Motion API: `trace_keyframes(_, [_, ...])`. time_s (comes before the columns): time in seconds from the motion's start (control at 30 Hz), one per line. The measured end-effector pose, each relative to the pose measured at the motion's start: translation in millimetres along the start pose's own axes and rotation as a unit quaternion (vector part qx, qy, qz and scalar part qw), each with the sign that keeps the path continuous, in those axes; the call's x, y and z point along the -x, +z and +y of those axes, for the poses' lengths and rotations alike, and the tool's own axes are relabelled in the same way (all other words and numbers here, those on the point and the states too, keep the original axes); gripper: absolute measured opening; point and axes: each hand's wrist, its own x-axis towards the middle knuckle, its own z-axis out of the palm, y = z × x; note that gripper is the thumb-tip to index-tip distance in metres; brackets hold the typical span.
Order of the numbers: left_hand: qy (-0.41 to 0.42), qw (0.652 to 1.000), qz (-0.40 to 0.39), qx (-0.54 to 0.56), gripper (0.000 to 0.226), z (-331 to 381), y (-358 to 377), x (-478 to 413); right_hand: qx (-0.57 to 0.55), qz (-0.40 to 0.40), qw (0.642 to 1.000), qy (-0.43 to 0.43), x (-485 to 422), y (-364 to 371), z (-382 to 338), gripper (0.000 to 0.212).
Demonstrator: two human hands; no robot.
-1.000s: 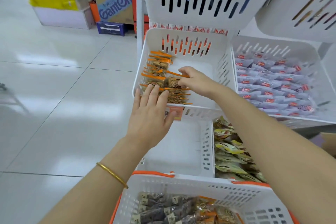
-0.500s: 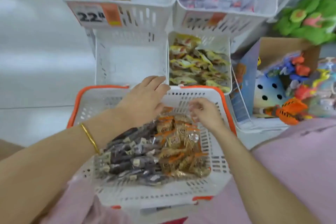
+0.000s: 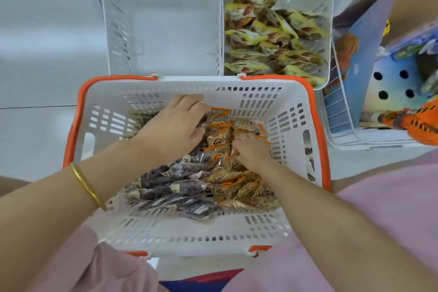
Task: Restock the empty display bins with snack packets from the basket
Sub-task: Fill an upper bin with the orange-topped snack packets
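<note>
A white basket with an orange rim [image 3: 78, 111] sits on my lap. It holds orange-edged snack packets [image 3: 246, 191] on the right and dark packets [image 3: 166, 187] on the left. My left hand [image 3: 173, 128] lies over the pile with its fingers curled onto the orange packets at the far side. My right hand [image 3: 251, 149] digs into the orange packets, fingers buried among them. Just beyond the basket stands an empty white display bin [image 3: 163, 38].
Right of the empty bin, another white bin [image 3: 331, 31] holds yellow snack packets [image 3: 272, 38]. Further right are a cardboard box [image 3: 417, 0] and a tray of colourful toys [image 3: 403, 92]. Pale floor tiles [image 3: 42, 42] lie to the left.
My head has dropped from the upper bins to the basket. Both hands left the orange-packet bin, came down into the basket, and now dig into the orange packets.
</note>
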Motion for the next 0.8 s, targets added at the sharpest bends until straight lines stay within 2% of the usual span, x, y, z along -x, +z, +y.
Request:
trace_keyframes(0.03, [-0.001, 1.0, -0.003, 0.004, 0.043, 0.4, 0.8, -1.7, -0.019, 0.01, 1.0, -0.004, 2.8, -4.0, 0.1, 0.01])
trace_keyframes(0.1, [-0.001, 1.0, 0.0, 0.013, 0.042, 1.6, 1.7, -4.9, -0.073, 0.002, 0.997, -0.028, 8.8, -10.8, -3.9, 0.011])
trace_keyframes(0.17, [0.0, 1.0, -0.001, 0.019, 0.041, 3.3, 1.7, -6.2, -0.167, -0.049, 0.984, -0.041, 15.4, -11.8, -14.4, 0.012])
trace_keyframes(0.2, [0.003, 1.0, 0.0, 0.021, 0.041, 3.8, 2.0, -6.7, -0.231, -0.09, 0.968, -0.039, 19.1, -10.6, -20.4, 0.019])
trace_keyframes(0.23, [0.007, 1.0, 0.002, 0.023, 0.041, 4.5, 2.1, -6.8, -0.286, -0.135, 0.948, -0.031, 22.9, -8.4, -25.5, 0.034])
trace_keyframes(0.27, [0.011, 1.0, 0.006, 0.022, 0.041, 5.4, 1.8, -6.6, -0.3, -0.163, 0.94, -0.031, 26.9, -6.9, -29.4, 0.053])
trace_keyframes(0.3, [0.015, 1.0, 0.01, 0.022, 0.041, 6.0, 1.9, -6.2, -0.274, -0.169, 0.946, -0.036, 30.0, -4.0, -32.5, 0.066])
trace_keyframes(0.33, [0.016, 1.0, 0.013, 0.023, 0.041, 6.4, 2.0, -5.4, -0.233, -0.151, 0.96, -0.04, 32.7, 0.8, -34.9, 0.069])
trace_keyframes(0.37, [0.017, 0.999, 0.015, 0.024, 0.041, 6.9, 1.9, -4.3, -0.193, -0.117, 0.974, -0.037, 36.1, 4.6, -38.1, 0.061])
trace_keyframes(0.43, [0.02, 0.999, 0.02, 0.022, 0.04, 7.9, -0.7, -1.2, -0.147, -0.036, 0.988, -0.012, 39.9, 9.9, -43.2, 0.034])
trace_keyframes(0.53, [0.001, 0.999, 0.019, 0.043, 0.043, 7.8, -8.6, 4.4, -0.197, 0.054, 0.979, 0.021, 44.7, -14.1, -44.6, 0.015])
trace_keyframes(0.6, [-0.042, 0.993, 0.004, 0.106, 0.048, 8.0, -13.8, 7.1, -0.33, 0.112, 0.936, 0.046, 50.9, -56.0, -42.1, 0.014])
trace_keyframes(0.67, [-0.087, 0.971, -0.028, 0.22, 0.062, 11.4, -20.8, 9.5, -0.495, 0.159, 0.854, 0.033, 63.9, -106.6, -44.0, 0.012])
trace_keyframes(0.7, [-0.095, 0.954, -0.035, 0.282, 0.066, 14.5, -24.6, 10.4, -0.544, 0.172, 0.821, 0.017, 72.7, -129.4, -47.8, 0.014])
trace_keyframes(0.8, [-0.092, 0.926, 0.003, 0.366, 0.05, 22.4, -39.8, 11.1, -0.633, 0.163, 0.757, -0.016, 90.9, -170.3, -56.1, 0.013])
